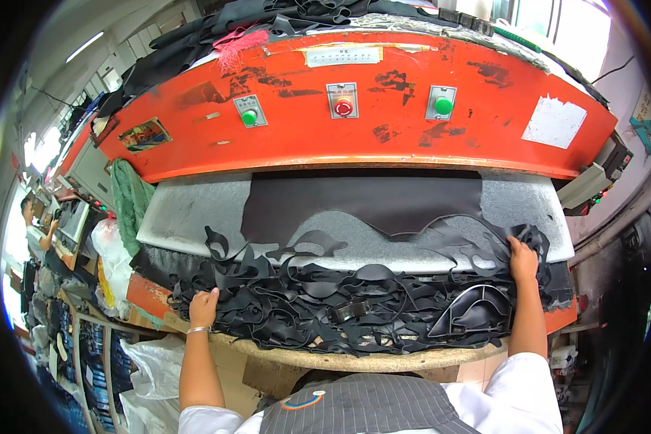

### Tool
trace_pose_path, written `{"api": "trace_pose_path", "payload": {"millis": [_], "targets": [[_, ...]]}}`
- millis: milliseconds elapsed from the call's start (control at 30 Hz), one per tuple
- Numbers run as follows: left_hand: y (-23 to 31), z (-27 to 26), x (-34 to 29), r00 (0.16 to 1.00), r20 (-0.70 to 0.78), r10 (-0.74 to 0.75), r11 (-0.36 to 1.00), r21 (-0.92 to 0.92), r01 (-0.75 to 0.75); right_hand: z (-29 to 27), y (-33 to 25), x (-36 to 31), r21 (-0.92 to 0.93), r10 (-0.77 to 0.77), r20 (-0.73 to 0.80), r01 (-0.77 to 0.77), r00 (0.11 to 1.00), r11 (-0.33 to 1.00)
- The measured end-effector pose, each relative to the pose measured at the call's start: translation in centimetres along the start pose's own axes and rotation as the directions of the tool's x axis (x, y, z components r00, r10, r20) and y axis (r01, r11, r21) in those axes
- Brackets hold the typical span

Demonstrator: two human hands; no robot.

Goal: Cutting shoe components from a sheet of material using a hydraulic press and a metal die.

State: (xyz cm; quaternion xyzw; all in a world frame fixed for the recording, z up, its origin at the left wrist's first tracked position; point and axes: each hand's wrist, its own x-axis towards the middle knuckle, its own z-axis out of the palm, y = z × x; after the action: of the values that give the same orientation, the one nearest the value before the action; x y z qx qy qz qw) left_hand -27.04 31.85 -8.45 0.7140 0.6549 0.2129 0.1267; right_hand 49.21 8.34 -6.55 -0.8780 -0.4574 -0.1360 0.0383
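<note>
A large dark leather sheet (362, 202) with a wavy cut lower edge lies on the grey-white cutting bed (188, 213) of a red press. Along the front, a tangled heap of black leather scraps (304, 304) covers the ledge. At the heap's left end, my left hand (204, 307) is closed on the scraps, its fingertips partly hidden. My right hand (524, 259) is closed on the leather offcut web at the right, beside the bed's edge. A curved cutting die (474, 311) sits among the scraps near the right hand, and a smaller dark die (352, 311) lies mid-heap.
The red press head (289, 137) spans above the bed, carrying two green buttons (443, 106) and a red one (343, 108). Black material (260, 22) is piled on top. A wooden ledge (340, 359) runs before me. Far left, another person (37, 235) stands at a machine.
</note>
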Motion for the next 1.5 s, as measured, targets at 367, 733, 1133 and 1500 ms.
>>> {"api": "trace_pose_path", "payload": {"millis": [367,733,1133,1500], "targets": [[5.7,-3.0,1.2,0.948,0.237,-0.214,0.977,0.062,0.206,-5.8,-1.4,-8.9,0.185,0.145,-0.090,-0.126,0.985,0.975],[17.8,5.2,13.5,0.824,0.071,0.562,0.827,-0.019,-0.562,-9.0,-20.4,-8.2,0.073,0.409,0.427,-0.482,0.807,0.873],[12.5,3.2,8.2,-0.003,0.677,0.736,0.576,-0.628,-0.524,-8.3,-17.8,-13.5,0.873,0.693,0.141,-0.420,0.707,0.250],[6.3,8.1,18.5,0.775,0.077,0.628,0.778,-0.050,-0.626,-20.5,-33.8,-7.3,0.418,-0.239,-0.182,0.296,0.954,0.859]]}}
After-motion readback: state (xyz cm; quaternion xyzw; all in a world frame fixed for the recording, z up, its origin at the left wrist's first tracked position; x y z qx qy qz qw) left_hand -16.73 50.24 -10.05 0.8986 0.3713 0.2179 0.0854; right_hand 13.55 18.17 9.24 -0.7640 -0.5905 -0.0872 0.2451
